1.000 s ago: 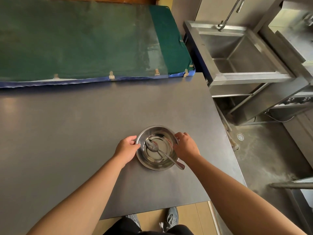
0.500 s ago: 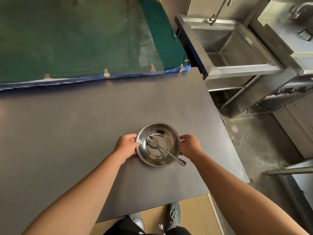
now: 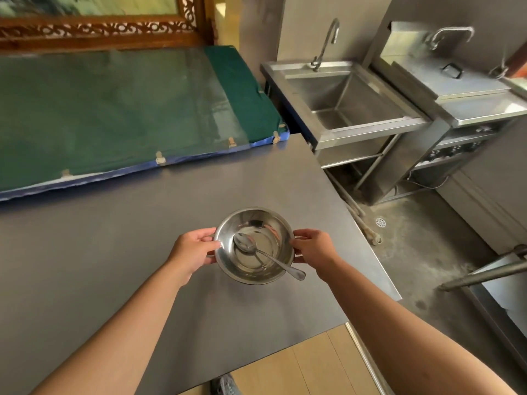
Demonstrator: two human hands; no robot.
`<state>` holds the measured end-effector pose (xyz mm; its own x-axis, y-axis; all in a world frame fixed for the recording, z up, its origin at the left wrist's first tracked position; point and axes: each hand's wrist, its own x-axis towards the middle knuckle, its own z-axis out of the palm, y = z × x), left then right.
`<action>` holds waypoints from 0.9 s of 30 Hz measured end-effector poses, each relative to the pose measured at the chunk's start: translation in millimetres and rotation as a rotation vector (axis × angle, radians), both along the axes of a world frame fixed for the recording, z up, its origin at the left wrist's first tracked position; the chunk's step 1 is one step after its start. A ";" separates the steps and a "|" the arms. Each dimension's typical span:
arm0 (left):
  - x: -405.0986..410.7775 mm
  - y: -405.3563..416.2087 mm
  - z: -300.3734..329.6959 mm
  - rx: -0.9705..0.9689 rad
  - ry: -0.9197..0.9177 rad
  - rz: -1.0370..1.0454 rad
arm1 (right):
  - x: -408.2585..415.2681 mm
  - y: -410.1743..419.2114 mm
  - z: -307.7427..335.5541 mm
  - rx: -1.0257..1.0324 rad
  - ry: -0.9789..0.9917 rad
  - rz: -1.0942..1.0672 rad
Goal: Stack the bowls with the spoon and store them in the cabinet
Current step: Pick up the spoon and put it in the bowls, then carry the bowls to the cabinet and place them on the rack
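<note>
Stacked bowls [image 3: 253, 246] sit between a left hand [image 3: 194, 248] and right hand [image 3: 312, 246] gripping opposite rims above the bench [image 3: 85, 252], the spoon [image 3: 265, 253] inside angling its handle toward the right hand.

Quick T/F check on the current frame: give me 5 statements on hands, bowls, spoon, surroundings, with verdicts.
1. Both hands grip the bowls: left hand on the left rim, right hand on the right rim of the stacked bowls. True.
2. The spoon lies on the table beside the bowls. False: it rests inside the top bowl, handle sticking out over the near-right rim.
3. The sink is full of dishes. False: its basin shows nothing in it.
4. A green covered surface borders the far edge of the grey table. True.
5. The spoon's scoop end points toward the person. False: the handle end does.
</note>
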<state>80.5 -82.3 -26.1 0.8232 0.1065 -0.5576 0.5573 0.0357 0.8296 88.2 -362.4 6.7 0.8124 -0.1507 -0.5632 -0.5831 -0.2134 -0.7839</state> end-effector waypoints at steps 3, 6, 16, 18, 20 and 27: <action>2.5 -22.4 25.2 -0.004 -0.047 -0.014 | -5.4 -24.1 22.6 0.034 -0.060 -0.022; 4.2 -58.8 54.5 -0.019 -0.095 -0.042 | -15.3 -59.8 46.2 0.067 -0.129 -0.065; 2.7 -265.2 143.4 -0.099 -0.213 -0.293 | -90.7 -262.0 123.6 0.129 -0.343 -0.345; 0.5 -318.7 157.0 -0.124 -0.225 -0.363 | -112.9 -308.9 133.9 0.116 -0.379 -0.415; -4.2 -379.4 169.1 -0.151 -0.230 -0.456 | -140.2 -358.3 144.0 0.099 -0.420 -0.504; -42.7 -586.4 207.7 -0.250 -0.245 -0.796 | -261.7 -507.0 175.1 0.040 -0.523 -0.857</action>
<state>37.8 -668.7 181.6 0.7003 -0.6543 -0.2853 0.3011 -0.0915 0.9492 -173.5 -869.4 181.8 0.5856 -0.7896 -0.1835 -0.1077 0.1486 -0.9830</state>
